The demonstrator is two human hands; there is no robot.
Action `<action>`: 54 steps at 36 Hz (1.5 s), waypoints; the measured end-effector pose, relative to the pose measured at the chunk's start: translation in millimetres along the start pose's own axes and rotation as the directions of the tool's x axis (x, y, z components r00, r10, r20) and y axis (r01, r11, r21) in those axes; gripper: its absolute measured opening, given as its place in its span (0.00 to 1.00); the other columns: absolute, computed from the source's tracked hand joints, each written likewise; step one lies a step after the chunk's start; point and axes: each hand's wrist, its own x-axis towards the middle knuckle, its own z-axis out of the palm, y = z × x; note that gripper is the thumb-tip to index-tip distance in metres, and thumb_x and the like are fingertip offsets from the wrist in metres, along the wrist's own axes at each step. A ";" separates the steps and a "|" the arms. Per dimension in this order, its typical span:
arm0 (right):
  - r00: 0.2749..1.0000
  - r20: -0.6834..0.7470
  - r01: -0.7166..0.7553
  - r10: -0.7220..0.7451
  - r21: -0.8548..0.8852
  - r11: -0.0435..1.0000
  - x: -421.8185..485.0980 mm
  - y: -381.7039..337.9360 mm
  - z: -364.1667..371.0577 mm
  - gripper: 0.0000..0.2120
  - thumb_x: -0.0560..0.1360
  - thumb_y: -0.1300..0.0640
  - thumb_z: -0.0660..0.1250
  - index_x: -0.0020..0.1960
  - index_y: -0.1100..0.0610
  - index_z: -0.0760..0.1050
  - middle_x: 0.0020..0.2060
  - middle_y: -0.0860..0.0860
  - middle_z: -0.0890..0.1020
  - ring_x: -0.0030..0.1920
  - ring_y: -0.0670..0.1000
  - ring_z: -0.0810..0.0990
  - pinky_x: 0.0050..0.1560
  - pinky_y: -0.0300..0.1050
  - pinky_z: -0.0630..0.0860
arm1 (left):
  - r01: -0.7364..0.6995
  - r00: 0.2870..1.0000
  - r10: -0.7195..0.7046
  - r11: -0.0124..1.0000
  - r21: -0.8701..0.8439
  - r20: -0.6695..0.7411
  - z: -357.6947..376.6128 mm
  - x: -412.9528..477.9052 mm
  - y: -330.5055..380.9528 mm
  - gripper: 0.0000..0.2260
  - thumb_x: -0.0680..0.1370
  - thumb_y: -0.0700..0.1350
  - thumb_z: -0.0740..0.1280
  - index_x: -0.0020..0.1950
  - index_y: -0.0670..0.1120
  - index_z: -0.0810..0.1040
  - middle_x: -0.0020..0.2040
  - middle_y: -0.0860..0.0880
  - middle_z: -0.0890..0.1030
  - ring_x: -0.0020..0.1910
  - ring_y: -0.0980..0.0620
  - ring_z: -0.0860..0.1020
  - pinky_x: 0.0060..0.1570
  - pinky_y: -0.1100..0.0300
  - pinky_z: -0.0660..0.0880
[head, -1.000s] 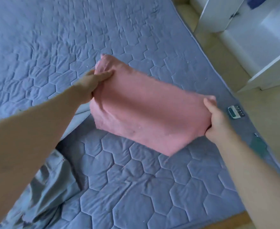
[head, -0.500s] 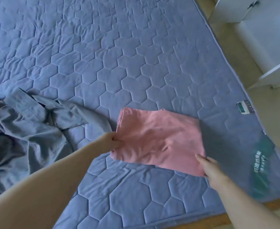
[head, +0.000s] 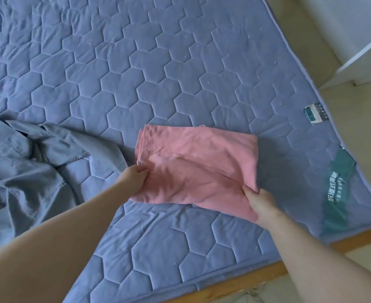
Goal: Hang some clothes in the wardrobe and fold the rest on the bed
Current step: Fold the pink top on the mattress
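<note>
From the head: pinching the folded pink garment with the left hand at its left edge and with the right hand at its near right corner. Lying flat on the bed, stretching lengthwise from hand to hand, sitting equally near both.

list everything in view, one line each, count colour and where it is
folded pink cloth garment: 1, pink, lying on the bed, centre of view
crumpled grey garment: 1, grey, on the bed to its left
quilted hexagon-stitched bed cover: 1, blue, over the bed
small white-and-green tag: 1, cover's right edge
green printed label: 1, green, cover's near right corner
wooden bed frame: 1, brown, near edge
white cabinet: 1, white, top right
left hand: 1, pinches the pink garment's left edge
right hand: 1, pinches its near right corner
</note>
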 end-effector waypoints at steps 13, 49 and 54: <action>0.958 -0.284 -0.098 0.030 -0.228 0.969 3.1 65.0 -83.4 0.22 0.77 0.53 0.63 0.56 0.73 0.75 0.54 0.69 0.78 0.56 0.67 0.75 0.56 0.56 0.70 | -0.240 0.952 0.193 0.952 0.189 0.236 69.3 -33.4 51.9 0.13 0.81 0.45 0.56 0.60 0.54 0.77 0.52 0.52 0.78 0.52 0.47 0.75 0.49 0.61 0.69; 0.997 -0.073 -0.014 0.025 0.151 0.988 43.6 61.1 -89.1 0.27 0.71 0.51 0.71 0.66 0.60 0.70 0.59 0.57 0.77 0.58 0.57 0.76 0.55 0.46 0.67 | 0.180 0.983 -0.170 0.964 -0.197 0.064 113.9 -38.7 14.2 0.39 0.67 0.53 0.76 0.69 0.43 0.59 0.65 0.45 0.68 0.65 0.43 0.69 0.65 0.53 0.66; 0.989 -0.026 -0.142 0.146 0.117 0.983 26.6 67.5 -78.6 0.37 0.66 0.37 0.71 0.66 0.61 0.72 0.60 0.57 0.77 0.60 0.58 0.75 0.61 0.48 0.68 | 0.160 0.950 -0.113 0.976 -0.146 0.291 117.7 -39.0 15.1 0.28 0.65 0.53 0.77 0.59 0.43 0.73 0.52 0.49 0.79 0.51 0.48 0.78 0.52 0.57 0.73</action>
